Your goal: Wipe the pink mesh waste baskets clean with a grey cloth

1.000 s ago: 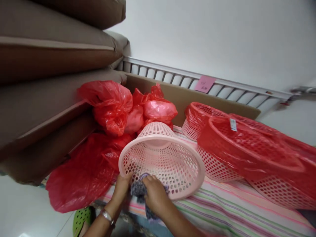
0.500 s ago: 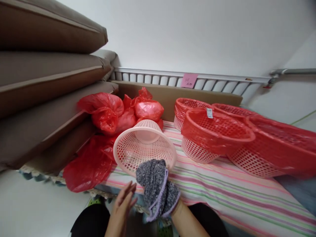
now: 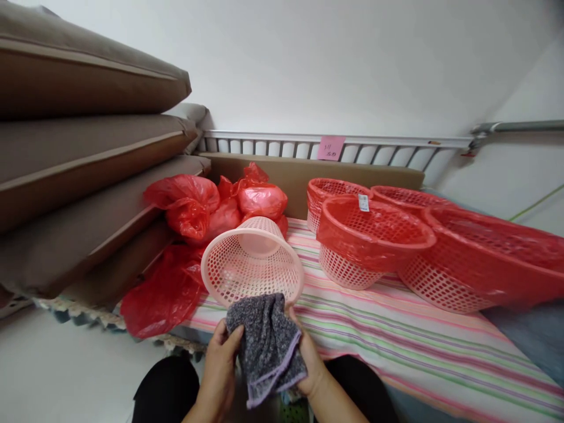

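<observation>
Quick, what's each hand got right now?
Left hand: closed, holding the left side of the gray cloth.
Right hand: holding the gray cloth's right side, partly hidden behind it.

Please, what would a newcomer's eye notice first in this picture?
Probably the red-lined baskets, standing on striped fabric at the right. In the middle, an unlined pink basket lies on its side, behind the grey cloth held by the left hand and right hand. Red bags sit behind and left of it, beside stacked cushions.
</observation>
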A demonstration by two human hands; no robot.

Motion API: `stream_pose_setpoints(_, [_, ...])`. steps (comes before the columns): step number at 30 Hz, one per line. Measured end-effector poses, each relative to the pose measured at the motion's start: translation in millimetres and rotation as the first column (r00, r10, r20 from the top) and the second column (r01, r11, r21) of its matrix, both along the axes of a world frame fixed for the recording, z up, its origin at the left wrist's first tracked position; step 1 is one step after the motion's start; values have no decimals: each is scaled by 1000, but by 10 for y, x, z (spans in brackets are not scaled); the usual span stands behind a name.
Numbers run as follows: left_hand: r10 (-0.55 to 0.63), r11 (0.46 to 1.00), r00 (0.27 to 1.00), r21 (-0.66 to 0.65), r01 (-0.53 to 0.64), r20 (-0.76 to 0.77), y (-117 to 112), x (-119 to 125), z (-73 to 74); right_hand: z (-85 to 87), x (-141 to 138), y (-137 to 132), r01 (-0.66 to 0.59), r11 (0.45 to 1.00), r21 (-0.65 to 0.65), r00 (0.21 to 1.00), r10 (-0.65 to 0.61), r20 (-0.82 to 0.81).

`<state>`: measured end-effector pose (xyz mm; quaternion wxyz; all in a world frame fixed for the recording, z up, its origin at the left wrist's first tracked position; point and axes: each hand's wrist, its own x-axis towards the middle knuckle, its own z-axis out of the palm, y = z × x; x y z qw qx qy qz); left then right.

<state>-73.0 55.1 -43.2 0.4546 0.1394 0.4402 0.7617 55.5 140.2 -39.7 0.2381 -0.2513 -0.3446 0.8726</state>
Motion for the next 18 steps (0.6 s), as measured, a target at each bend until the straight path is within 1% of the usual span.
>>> stream_pose_setpoints(2, [55, 998, 996, -13, -57, -73, -29, -49, 5, 16, 55, -18, 15, 992, -127, 996, -25, -81])
stream_pose_setpoints(4, [82, 996, 983, -30, -88, -163, -58, -71, 3, 38, 67, -40, 59, 986, -155, 991, -77, -113])
stream_pose_setpoints(7, [72, 995, 950, -48, -91, -305, -95, -56, -2, 49, 26, -88, 73, 994, -84, 991, -82, -103])
stream_pose_setpoints(9, [59, 996, 939, -42, -78, -338, -110, -36, 17, 27, -14, -110, 110, 993, -31, 993, -112, -44])
stream_pose_setpoints(11, [59, 997, 959, -22, -68, -278, -113, -31, 55, -10, -43, -111, 181, 984, -6, 983, -180, 29])
stream_pose_setpoints(12, [66, 997, 974, -21, -72, -217, -109, -38, 76, -29, -52, -105, 217, 976, -2, 974, -217, 58])
stream_pose_setpoints(14, [91, 994, 994, -60, -94, -53, -93, -65, 103, -57, -59, -91, 260, 966, 6, 962, -259, 88])
stream_pose_setpoints(16, [115, 987, 988, -128, -101, 106, -70, -98, 102, -66, -54, -86, 259, 966, 21, 961, -260, 92])
stream_pose_setpoints(18, [124, 982, 969, -164, -90, 214, -52, -124, 76, -56, -37, -90, 232, 970, 76, 967, -238, 91])
